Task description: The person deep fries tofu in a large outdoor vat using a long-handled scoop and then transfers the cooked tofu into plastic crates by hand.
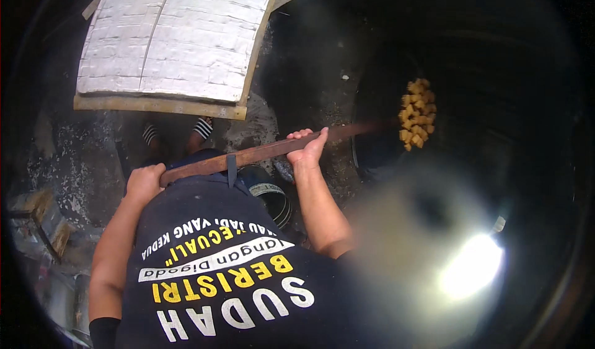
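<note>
Gripping wooden pole point(263, 152) — left hand point(146, 182) fisted round end, right hand point(308, 149) curled farther along.

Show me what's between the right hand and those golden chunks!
In the head view, the wooden pole runs from the right hand toward the golden chunks, its end blurred.

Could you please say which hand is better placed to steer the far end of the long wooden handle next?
Probably the right hand: it holds the long, reddish-brown wooden handle partway along, nearer the blocky golden-brown chunks. The left hand holds the near end, farther from them.
</note>
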